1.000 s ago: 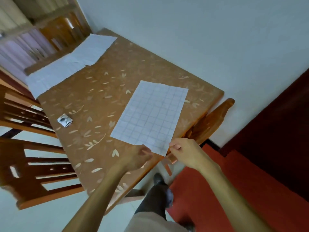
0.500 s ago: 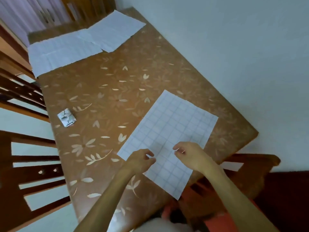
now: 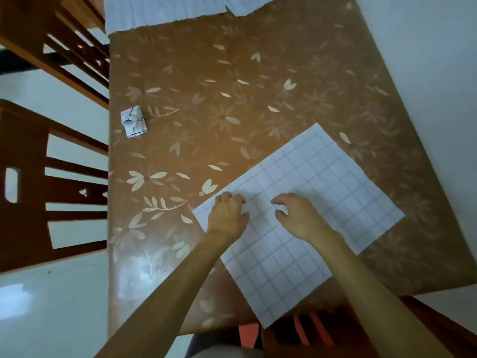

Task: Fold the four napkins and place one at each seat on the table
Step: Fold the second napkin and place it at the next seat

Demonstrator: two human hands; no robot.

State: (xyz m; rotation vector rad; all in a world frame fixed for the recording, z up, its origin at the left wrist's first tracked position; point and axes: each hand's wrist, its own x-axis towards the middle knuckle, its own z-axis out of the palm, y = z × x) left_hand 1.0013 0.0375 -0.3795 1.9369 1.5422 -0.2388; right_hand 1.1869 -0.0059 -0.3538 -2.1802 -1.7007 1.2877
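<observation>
While both hands sit over it, the grid napkin (image 3: 325,197) lies flat on the near right part of the table (image 3: 206,104). It runs under the palms and spreads out beyond them to the far right.

- Napkin set diagonally to the table edges. Long axis runs from near left to far right. One corner points far, one right, one left, one near. The near corner reaches the table's near edge and seems to overhang it slightly.
- Left hand (image 3: 227,218): on the napkin's left corner, knuckles up, fingers curled down onto the far-left edge. Whether it pinches the edge or only presses it, I cannot tell; the fingertips are hidden.
- Right hand (image 3: 300,218): just beside the left, over the napkin's middle. Fingers arched and loosely spread, thumb apart, nothing clasped; fingertips at or just above the sheet.
- Two more napkins (image 3: 165,11) lie flat at the far end of the table, well apart from the hands.
- Small folded packet (image 3: 133,121) near the table's left edge.
- Wooden chair (image 3: 31,177) along the left side.
</observation>
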